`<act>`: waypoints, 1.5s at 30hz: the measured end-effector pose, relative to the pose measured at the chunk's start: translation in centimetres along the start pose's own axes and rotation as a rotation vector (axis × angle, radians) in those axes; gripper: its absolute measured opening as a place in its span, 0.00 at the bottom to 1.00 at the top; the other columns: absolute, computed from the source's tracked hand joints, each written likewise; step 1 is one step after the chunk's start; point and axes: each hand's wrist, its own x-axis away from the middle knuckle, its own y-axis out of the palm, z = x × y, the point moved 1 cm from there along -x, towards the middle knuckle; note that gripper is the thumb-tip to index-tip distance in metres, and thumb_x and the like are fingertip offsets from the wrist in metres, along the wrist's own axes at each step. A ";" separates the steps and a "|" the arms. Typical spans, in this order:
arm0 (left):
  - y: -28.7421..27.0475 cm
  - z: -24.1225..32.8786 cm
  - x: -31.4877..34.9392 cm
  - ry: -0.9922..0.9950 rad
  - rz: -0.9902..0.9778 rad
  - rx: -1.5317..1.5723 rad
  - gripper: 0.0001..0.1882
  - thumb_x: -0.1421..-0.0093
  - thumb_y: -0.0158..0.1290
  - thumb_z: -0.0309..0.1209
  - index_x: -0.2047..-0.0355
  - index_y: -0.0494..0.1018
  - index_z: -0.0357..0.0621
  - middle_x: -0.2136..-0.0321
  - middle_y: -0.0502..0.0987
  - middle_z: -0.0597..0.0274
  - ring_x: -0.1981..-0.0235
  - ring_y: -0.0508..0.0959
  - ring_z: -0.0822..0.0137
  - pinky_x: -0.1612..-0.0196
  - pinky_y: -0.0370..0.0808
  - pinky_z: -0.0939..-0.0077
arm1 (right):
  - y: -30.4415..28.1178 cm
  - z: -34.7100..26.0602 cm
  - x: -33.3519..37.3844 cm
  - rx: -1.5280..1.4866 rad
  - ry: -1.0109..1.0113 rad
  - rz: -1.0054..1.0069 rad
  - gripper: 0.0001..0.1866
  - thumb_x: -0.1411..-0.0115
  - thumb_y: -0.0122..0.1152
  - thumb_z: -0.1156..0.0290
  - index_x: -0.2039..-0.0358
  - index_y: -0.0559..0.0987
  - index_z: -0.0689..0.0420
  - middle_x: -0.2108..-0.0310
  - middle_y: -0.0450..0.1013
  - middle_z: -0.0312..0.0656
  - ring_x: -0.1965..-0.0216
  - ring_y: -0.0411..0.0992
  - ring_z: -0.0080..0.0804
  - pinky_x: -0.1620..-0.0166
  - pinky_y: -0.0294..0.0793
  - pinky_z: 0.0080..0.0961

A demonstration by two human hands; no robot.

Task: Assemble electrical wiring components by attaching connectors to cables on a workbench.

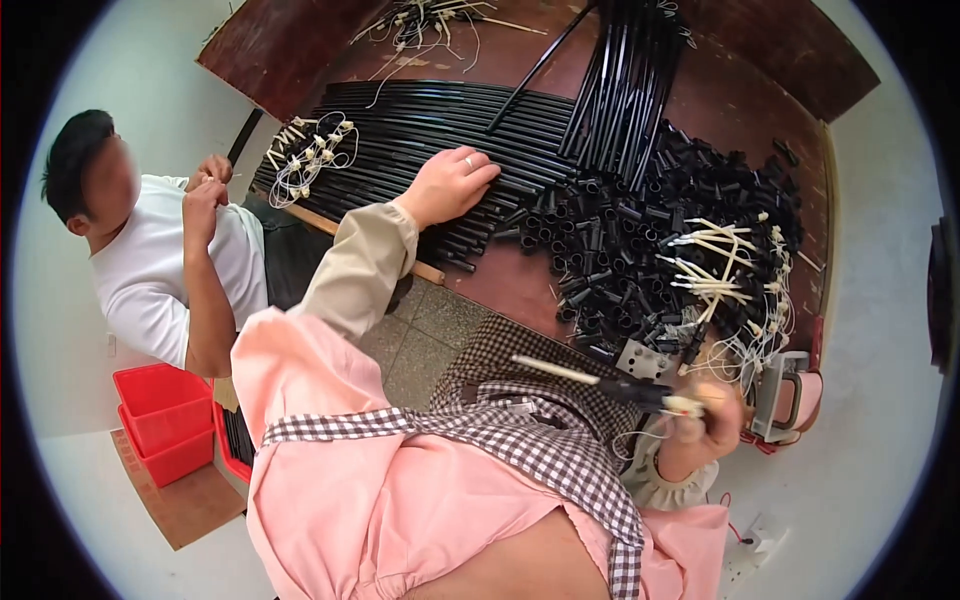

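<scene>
Just nearside of the heap [610,255], pinched in the right hand [708,425]: black sleeve [632,391], slim pale rod [555,368] jutting leftward, cream plug [683,405] at the grip. Blurred there, with details hard to make out. Left of the heap, resting on long black tubes [400,135] with the left hand [448,188]; no telling whether gripping any. Beneath the heap, scuffed red-brown table [500,287]; right of it, white wall [875,180]; far left of it, co-worker [175,265] and red bins [170,425].

- Right hand [708,425] blurred, fingertips unclear around the black tube [632,391]!
- Left hand [448,187]: palm hidden!
- Upper rods [625,95]: cut by the top edge!
- Co-worker's hands [207,182]: thing between them too small to tell!
</scene>
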 end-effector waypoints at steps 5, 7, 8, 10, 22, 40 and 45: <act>-0.3 1.2 -2.4 0.081 0.044 0.206 0.14 0.55 0.58 0.25 0.66 0.72 0.42 0.72 0.73 0.60 0.71 0.75 0.59 0.69 0.73 0.69 | -3.3 1.2 -0.9 0.010 0.097 0.758 0.21 0.41 0.55 0.54 0.59 0.68 0.60 0.81 0.63 0.33 0.80 0.64 0.20 0.79 0.62 0.08; -2.9 3.1 -3.5 0.032 0.092 0.301 0.13 0.56 0.58 0.26 0.67 0.71 0.41 0.73 0.73 0.61 0.73 0.75 0.60 0.72 0.72 0.69 | -4.9 1.2 -1.1 0.086 0.123 0.765 0.20 0.39 0.50 0.55 0.61 0.68 0.62 0.74 0.64 0.36 0.79 0.63 0.22 0.76 0.67 0.16; -3.8 4.3 -4.3 0.038 0.067 0.352 0.14 0.56 0.58 0.26 0.67 0.71 0.41 0.74 0.72 0.61 0.75 0.74 0.60 0.74 0.72 0.69 | -5.6 0.9 -0.9 0.138 0.136 0.773 0.20 0.38 0.48 0.55 0.62 0.67 0.63 0.70 0.65 0.37 0.79 0.63 0.24 0.74 0.69 0.20; -5.5 6.3 -5.3 0.042 0.011 0.438 0.14 0.57 0.58 0.26 0.67 0.71 0.42 0.77 0.72 0.61 0.79 0.74 0.60 0.76 0.71 0.69 | -5.8 0.1 -1.3 0.113 0.125 0.782 0.20 0.39 0.49 0.55 0.61 0.68 0.62 0.74 0.64 0.36 0.81 0.61 0.20 0.77 0.64 0.16; -7.8 19.7 -7.2 0.116 -0.341 0.590 0.30 0.51 0.58 0.26 0.46 0.68 0.42 0.78 0.71 0.60 0.81 0.73 0.63 0.79 0.70 0.74 | -4.2 1.5 -3.4 -0.389 0.509 0.210 0.10 0.35 0.48 0.66 0.60 0.67 0.59 0.69 0.71 0.40 0.80 0.71 0.24 0.75 0.76 0.20; -3.0 18.7 5.3 -0.352 -0.889 0.933 0.18 0.46 0.57 0.31 0.56 0.70 0.38 0.73 0.75 0.53 0.73 0.76 0.54 0.68 0.73 0.66 | 1.3 1.4 -1.8 -0.127 0.429 -0.348 0.09 0.44 0.61 0.75 0.64 0.76 0.62 0.73 0.74 0.38 0.78 0.70 0.19 0.75 0.71 0.17; -6.6 19.2 7.0 -0.632 -0.025 0.909 0.12 0.42 0.52 0.30 0.59 0.72 0.38 0.80 0.75 0.56 0.79 0.76 0.60 0.74 0.72 0.71 | 10.0 2.7 -8.0 -0.133 0.186 -0.753 0.06 0.41 0.52 0.76 0.69 0.77 0.61 0.74 0.74 0.41 0.78 0.72 0.20 0.76 0.68 0.17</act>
